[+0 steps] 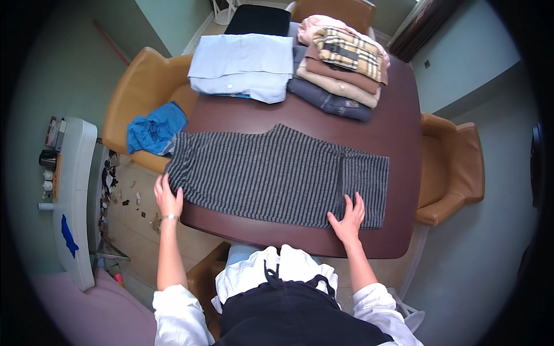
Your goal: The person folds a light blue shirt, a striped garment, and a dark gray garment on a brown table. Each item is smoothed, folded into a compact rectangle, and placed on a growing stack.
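Observation:
A grey-and-black striped knit garment (264,177) lies spread lengthwise across the dark red-brown table (242,116). Its left end is rumpled, while a dark seam or band crosses it near the right end. At the lower left corner of the cloth is my left hand (168,199), thumb and fingers apart, with the fingertips at the edge; a bracelet or watch circles that wrist. My right hand (349,220) rests with spread fingers on the near edge of the cloth, beside the dark band. Neither hand has cloth visibly pinched in it.
Beyond the garment are folded light blue shirts (242,65), a stack of folded clothes (342,78) and a black folded cloth (258,19). A crumpled blue garment (156,127) lies by a tan chair (138,95) at left. Another chair (450,168) stands right. Scraps (138,199) litter the floor.

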A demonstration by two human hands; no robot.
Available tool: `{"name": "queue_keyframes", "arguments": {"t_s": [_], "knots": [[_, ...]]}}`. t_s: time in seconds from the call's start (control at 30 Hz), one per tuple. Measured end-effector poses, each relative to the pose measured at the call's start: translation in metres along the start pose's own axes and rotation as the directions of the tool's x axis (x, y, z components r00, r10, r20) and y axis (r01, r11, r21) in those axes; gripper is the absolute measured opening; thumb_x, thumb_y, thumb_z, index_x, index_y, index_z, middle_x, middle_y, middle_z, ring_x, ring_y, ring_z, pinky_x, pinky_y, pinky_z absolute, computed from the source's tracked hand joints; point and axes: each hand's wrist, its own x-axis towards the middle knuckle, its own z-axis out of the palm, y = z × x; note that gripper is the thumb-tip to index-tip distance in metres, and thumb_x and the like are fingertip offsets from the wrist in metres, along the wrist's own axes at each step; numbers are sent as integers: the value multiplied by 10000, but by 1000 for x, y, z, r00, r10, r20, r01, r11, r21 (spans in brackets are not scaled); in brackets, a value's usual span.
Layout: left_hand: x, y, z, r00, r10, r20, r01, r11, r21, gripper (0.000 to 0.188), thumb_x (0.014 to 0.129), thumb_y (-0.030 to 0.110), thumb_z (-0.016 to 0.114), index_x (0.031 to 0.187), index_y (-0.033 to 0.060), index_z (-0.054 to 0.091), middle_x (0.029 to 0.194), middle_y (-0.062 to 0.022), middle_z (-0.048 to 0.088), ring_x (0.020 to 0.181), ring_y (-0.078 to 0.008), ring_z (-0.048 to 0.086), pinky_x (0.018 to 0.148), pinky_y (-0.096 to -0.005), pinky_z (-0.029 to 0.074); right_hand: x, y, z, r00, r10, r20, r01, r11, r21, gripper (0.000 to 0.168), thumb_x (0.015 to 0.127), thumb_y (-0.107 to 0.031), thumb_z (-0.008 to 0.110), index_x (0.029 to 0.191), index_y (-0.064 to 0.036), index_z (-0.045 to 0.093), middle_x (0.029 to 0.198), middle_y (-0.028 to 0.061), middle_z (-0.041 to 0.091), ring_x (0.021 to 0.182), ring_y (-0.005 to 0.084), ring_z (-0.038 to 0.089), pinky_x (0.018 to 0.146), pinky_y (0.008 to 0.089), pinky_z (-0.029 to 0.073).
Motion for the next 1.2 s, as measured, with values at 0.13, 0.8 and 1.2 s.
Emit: {"name": "queue_keyframes", "arguments": {"t_s": [0.13, 0.8, 1.2], "knots": [[79, -92, 40, 967, -8, 254, 58, 980, -189, 457, 821, 143, 681, 1235, 5, 545, 1117, -157, 609, 1003, -248, 611, 905, -345, 475, 2, -74, 21, 996, -53, -72, 73, 945, 319, 545, 746, -146, 709, 1224, -8, 486, 1276, 202, 442, 1198, 372, 445, 1008, 431, 385], [117, -26, 2, 918, 71, 391, 166, 826, -539, 712, 694, 117, 665, 1318, -100, 401, 1182, -230, 610, 1062, -283, 608, 929, -340, 470, -28, -132, 41, 954, 178, 240, -288, 766, 575, 207, 844, -159, 662, 983, -6, 656, 868, 103, 687, 753, 153, 671, 705, 290, 539], [-44, 271, 26, 606, 521, 601, -127, 809, -573, 670, 739, 175, 673, 1316, -50, 419, 1129, -234, 526, 1027, -373, 565, 894, -400, 476, 57, -132, 23, 856, 178, 485, -509, 124, 852, 408, 864, -214, 672, 1205, -29, 544, 1074, 58, 637, 992, 145, 593, 891, 295, 470]]}}
